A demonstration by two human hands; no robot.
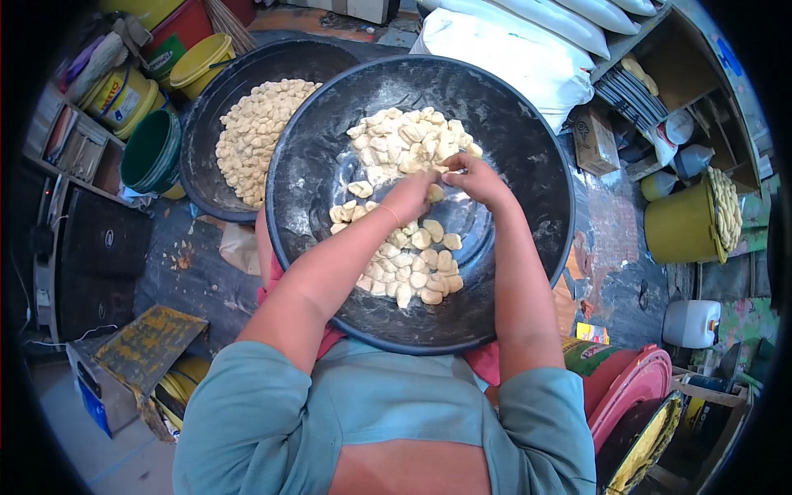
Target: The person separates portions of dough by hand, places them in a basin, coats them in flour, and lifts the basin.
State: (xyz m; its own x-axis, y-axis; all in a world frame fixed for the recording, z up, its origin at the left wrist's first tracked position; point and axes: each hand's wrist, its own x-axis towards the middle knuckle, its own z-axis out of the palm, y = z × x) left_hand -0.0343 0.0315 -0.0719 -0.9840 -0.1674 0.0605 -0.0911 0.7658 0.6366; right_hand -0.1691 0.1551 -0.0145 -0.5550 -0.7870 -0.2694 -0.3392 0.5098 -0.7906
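A wide black basin is tilted toward me over my lap. Inside it, pale floured dough pieces are heaped at the far side, and flattened, rounder dough pieces lie on the near side. My left hand is over the middle of the basin, its fingers closed around a small dough piece. Close beside it, at the edge of the far heap, my right hand has thumb and fingers pinched together. Whatever is between those fingertips is too small to make out.
Behind on the left, a second black basin holds many dough pieces. A yellow bucket heaped with similar pieces stands at right. White sacks are at the back, a green bucket at left, and a red tub at lower right.
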